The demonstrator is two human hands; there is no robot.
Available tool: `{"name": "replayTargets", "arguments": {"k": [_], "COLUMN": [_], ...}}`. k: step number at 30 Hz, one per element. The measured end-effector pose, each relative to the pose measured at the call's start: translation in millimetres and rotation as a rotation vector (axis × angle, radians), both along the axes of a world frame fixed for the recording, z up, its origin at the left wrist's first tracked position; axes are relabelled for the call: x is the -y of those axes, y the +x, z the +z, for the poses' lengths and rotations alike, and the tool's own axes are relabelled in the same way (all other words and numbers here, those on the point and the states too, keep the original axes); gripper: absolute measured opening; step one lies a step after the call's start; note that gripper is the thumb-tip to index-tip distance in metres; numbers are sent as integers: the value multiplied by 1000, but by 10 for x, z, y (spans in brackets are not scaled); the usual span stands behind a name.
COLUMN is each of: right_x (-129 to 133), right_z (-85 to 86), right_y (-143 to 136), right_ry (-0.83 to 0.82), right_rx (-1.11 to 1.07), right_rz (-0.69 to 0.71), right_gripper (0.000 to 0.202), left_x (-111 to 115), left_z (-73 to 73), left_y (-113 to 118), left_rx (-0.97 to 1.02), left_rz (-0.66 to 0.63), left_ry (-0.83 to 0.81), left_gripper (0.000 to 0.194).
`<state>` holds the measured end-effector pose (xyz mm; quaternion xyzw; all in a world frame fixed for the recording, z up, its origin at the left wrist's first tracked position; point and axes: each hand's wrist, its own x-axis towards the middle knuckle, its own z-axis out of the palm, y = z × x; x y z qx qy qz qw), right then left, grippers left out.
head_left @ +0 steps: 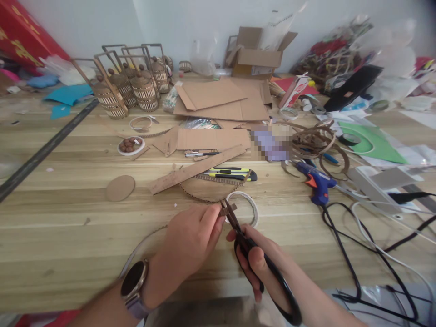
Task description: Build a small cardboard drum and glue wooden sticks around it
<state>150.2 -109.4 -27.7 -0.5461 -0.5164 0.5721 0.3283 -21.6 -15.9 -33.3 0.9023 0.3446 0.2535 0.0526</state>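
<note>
Head view: the step in hand is judged to be trimming. The left hand [190,238] pinches a small brown piece [227,210], apparently cardboard, between thumb and fingers. The right hand [264,265] is wrapped about the handles of the black scissors [243,237], whose narrow blades meet the piece, slightly parted. Whether the cut has begun cannot be told.

The piece is above the tabletop [68,254], by the near left edge of a white tape ring [255,209]. Farther off lie a corrugated strip [195,198] and a yellow-and-black utility knife [231,172]; the blue glue gun [320,185] is to the right, a cardboard disc [120,188] to the left.

In my judgement, the next move calls for a firm left pinch, fingertips clear of the blades, and a short, controlled squeeze of the handles. Risk noted: so small a piece could twist or slip.
</note>
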Motion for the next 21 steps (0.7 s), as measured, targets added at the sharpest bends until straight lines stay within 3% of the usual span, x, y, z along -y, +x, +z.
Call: {"name": "replayTargets", "arguments": {"k": [21], "right_x": [-32], "right_z": [-133], "right_y": [-72], "right_ry": [-57], "right_rx": [-53], "right_rz": [-81], "right_gripper": [62], "left_x": [3], "left_z": [-8], "left_y": [1], "left_rx": [-10], "left_rz": [31], "left_ry": [55], "left_gripper": [27]}}
